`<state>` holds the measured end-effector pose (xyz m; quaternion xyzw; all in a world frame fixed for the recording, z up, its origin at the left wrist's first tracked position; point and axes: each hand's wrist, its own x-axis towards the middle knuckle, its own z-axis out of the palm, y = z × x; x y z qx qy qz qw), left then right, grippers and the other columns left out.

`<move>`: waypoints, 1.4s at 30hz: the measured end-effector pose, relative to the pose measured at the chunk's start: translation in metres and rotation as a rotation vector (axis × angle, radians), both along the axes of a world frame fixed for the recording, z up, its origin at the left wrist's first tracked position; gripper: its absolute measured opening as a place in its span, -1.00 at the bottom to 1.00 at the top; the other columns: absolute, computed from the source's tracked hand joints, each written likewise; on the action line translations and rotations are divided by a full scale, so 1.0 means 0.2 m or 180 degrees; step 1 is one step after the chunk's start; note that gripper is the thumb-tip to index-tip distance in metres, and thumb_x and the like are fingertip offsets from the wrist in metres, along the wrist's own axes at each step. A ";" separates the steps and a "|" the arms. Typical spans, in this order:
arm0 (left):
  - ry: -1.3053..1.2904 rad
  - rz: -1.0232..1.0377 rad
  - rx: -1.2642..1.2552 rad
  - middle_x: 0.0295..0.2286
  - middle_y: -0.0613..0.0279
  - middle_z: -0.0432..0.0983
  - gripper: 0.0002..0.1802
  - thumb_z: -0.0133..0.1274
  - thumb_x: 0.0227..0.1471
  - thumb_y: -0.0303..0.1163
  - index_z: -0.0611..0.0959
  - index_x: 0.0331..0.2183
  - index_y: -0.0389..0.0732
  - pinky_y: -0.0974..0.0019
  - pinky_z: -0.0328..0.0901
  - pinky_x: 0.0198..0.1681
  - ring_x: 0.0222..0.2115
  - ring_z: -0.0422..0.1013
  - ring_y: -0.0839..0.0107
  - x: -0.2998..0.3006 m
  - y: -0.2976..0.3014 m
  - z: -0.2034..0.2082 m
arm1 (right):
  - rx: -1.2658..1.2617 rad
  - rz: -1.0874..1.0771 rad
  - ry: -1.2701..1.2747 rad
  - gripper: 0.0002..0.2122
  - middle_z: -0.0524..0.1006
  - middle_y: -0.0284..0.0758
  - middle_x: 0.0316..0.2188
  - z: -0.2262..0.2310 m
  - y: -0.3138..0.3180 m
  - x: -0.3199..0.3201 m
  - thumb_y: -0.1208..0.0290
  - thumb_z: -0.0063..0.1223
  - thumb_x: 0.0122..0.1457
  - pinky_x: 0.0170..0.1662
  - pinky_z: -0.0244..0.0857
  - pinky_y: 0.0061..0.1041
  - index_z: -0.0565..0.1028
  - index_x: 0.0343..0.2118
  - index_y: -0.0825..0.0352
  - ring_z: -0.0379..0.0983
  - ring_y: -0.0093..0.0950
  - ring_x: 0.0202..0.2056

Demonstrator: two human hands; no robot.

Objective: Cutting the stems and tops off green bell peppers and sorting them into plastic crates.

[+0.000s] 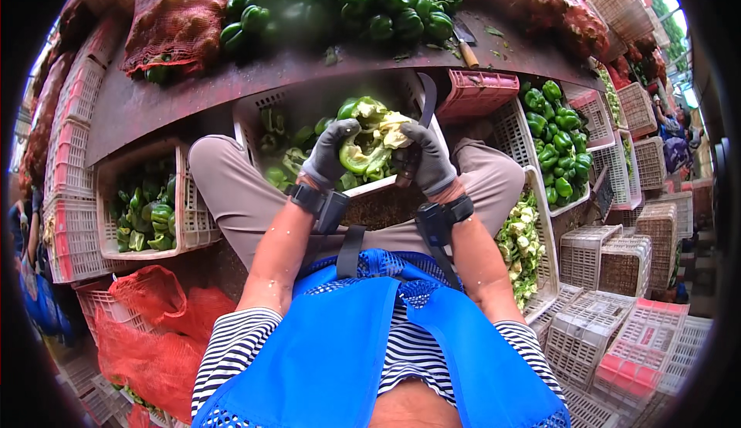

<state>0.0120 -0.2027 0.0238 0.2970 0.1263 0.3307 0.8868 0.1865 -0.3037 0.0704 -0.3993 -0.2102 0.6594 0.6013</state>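
Observation:
A green bell pepper [356,159], broken open, is held over a white crate [248,128] between my knees. My left hand [328,152], in a grey glove, closes round the pepper's left side, thumb along its top. The pale seedy core [394,131] shows at its right, against my gloved right hand [429,158]. My right hand is closed on a knife; its dark curved blade [428,98] points up and away from me, and the fingers partly hide the handle. More green pepper pieces [297,156] lie in the crate below.
Whole green peppers [370,0] are heaped on the dark table [166,102], near another knife [466,46]. Pepper-filled crates stand left [185,219] and right [562,203]; a crate of pale cores [544,262] sits by my right knee. Red mesh sacks [158,331] lie at left.

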 end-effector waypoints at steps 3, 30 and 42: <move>-0.0237 0.0156 -0.0750 -0.19 0.10 0.56 -0.63 0.04 0.01 -0.36 0.58 -0.12 -0.30 0.20 0.37 0.01 -0.17 0.50 0.26 0.04 -0.04 -0.06 | -0.0054 -0.0238 0.0006 -0.73 0.48 -0.51 -0.50 0.03 -0.03 -0.06 0.25 0.07 0.13 -0.52 0.27 -0.75 0.50 -0.20 0.32 0.37 -0.72 -0.60; -0.2777 -0.0357 -0.0727 -0.30 0.12 0.48 -0.39 0.04 0.01 0.01 0.50 -0.04 -0.26 0.24 0.26 -0.33 -0.30 0.37 0.25 -0.05 0.22 0.03 | 0.0652 -0.3075 -0.6244 -0.56 0.52 -0.18 -0.12 0.20 -0.56 0.42 0.55 0.27 -0.05 -0.03 0.38 -0.36 0.44 -0.05 0.38 0.49 -0.27 -0.12; -0.0030 0.2393 0.0932 -0.15 0.16 0.50 -0.50 -0.03 0.07 -0.33 0.41 0.06 -0.28 0.31 0.32 -0.01 -0.16 0.44 0.42 -0.55 0.23 0.53 | -0.3983 -0.0784 -0.6068 -0.51 0.53 -0.09 -0.08 -0.77 -2.10 1.41 0.07 -0.08 0.23 0.00 0.31 -0.30 0.40 0.08 0.35 0.43 -0.09 -0.07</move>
